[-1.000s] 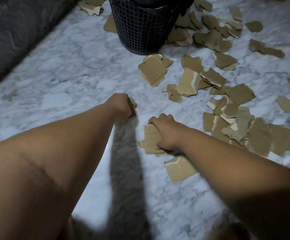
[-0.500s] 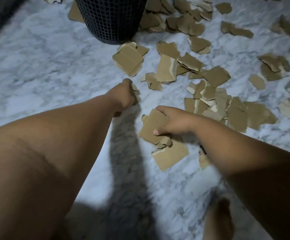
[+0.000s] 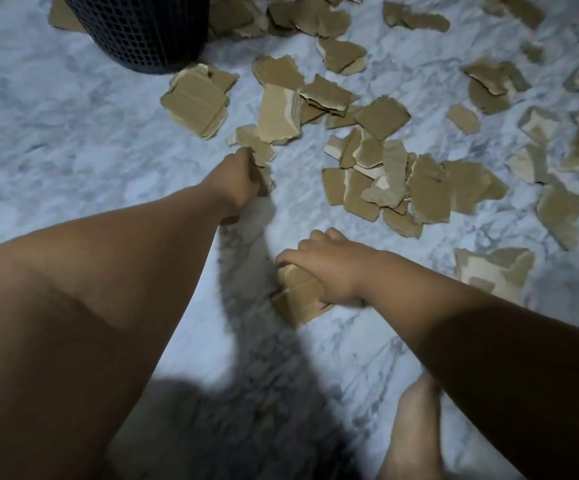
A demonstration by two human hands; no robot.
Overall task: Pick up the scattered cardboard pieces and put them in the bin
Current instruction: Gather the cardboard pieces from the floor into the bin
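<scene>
- Stack of cardboard pieces (image 3: 298,299) well short of the bin (image 3: 142,32), on the viewer's side of it and off to the right, low over the floor.
- Long axis of the stack slanted, roughly in line with the bin: one end toward it under the fingertips, the other away from it under the wrist; broad brown face up, a bare corner pointing at the viewer.
- Clamped from above by the right hand (image 3: 333,268), fingers curled over the stack's far edge, palm covering most of it.
- Left hand (image 3: 237,183) between the stack and the bin, closed into a fist around small scraps (image 3: 265,174); only torn edges showing past the knuckles, fingers themselves hidden.
- Just beyond that fist, toward the bin, another small torn piece flat on the floor, touching or nearly touching the knuckles; cannot tell which.
- Large folded piece (image 3: 194,102) just beside the bin's base, on its near right.
- Scattered pieces (image 3: 426,188) spread thickly to the right of the bin, many overlapping, pale torn layers showing on some.
- Bin black, mesh-walled, upright, only the lower part in view.
- Marble floor (image 3: 56,133) white with grey veins under everything; dark arm shadow across it.
- Bare foot (image 3: 409,427) far from the bin, at the lower edge.
</scene>
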